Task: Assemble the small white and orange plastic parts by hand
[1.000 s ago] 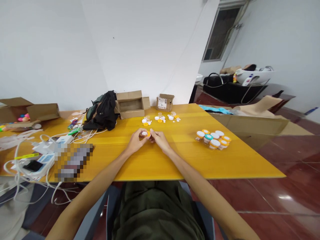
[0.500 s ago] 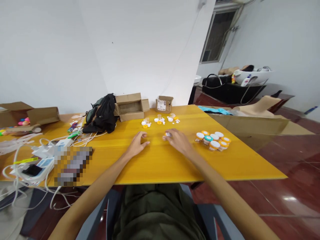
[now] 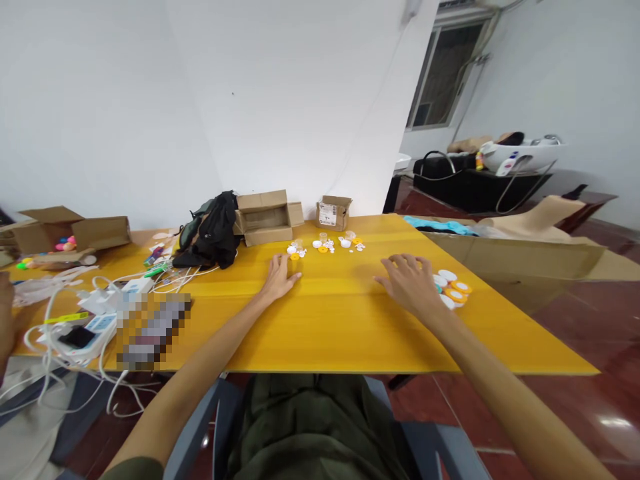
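My left hand is over the table, fingers stretched forward and thumb apart, with nothing in it. Just beyond its fingertips lies a group of small white parts with a yellow ring-shaped lid. My right hand is further right, its fingers spread and nothing visible in them. It covers the left part of a cluster of lidded jars; a white jar lid and an orange-rimmed jar lid show beside it. More small white parts, a yellow lid and clear cups lie at the back.
Two open cardboard boxes and a black bag stand along the wall. On the left are a power strip, tangled white cables and a blurred-out flat object. Another person's hand shows at the left edge.
My right hand has moved right, from mid-table to the jars; the small whitish thing in its fingers no longer shows. My left hand's fingers have straightened forward. Another person's hand has appeared at left.
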The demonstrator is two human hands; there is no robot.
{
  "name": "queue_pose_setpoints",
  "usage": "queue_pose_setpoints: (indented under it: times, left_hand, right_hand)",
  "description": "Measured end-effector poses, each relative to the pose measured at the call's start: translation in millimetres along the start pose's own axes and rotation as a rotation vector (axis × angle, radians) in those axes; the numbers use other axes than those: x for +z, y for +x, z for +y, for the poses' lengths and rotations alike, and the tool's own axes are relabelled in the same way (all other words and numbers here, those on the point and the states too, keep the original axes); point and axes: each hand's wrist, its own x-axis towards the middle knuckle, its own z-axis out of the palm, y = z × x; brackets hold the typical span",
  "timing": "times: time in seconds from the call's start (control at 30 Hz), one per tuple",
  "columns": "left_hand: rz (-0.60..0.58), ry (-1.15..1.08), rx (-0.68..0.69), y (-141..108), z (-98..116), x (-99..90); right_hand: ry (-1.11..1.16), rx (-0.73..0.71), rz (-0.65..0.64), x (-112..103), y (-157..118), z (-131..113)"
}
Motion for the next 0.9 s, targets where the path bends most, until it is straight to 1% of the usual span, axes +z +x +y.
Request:
queue_pose_setpoints:
  times: [0.07, 0.13, 0.23, 0.37, 0.47, 0.6, 0.7, 0.8, 0.9]
  left_hand:
    - [-0.001, 0.045, -0.009, 14.8, 1.4, 5.3]
    - [0.01, 0.088, -0.007, 30.0, 3.6, 10.4]
    - [0.008, 0.142, 0.045, 49.9, 5.3, 17.2]
    - [0.012, 0.166, 0.096, 68.0, 1.6, 23.0]
    - [-0.024, 0.15, 0.142, 76.3, -3.0, 24.2]
    - [-0.09, 0.122, 0.175, 81.1, -8.0, 24.9]
    - [-0.078, 0.093, 0.205, 79.2, -10.5, 26.1]
    - [-0.064, 0.067, 0.263, 71.6, -12.5, 26.0]
    - [-0.07, 0.052, 0.33, 58.3, -13.3, 23.1]
  right_hand:
    - [0.026, -0.019, 0.04, 2.2, 4.7, -10.0]
    - [0.063, -0.038, 0.047, 4.2, 10.4, -22.0]
    - [0.144, -0.063, 0.039, 8.3, 18.7, -39.5]
    - [0.225, -0.098, 0.071, 15.0, 24.3, -55.5]
    - [0.266, -0.122, 0.119, 19.5, 22.8, -61.5]
    - [0.307, -0.17, 0.159, 23.6, 17.9, -65.7]
    - [0.298, -0.197, 0.148, 24.8, 16.5, -67.7]
    - [0.28, -0.205, 0.125, 24.8, 17.1, -68.6]
    - [0.281, -0.207, 0.103, 25.1, 17.4, -68.6]
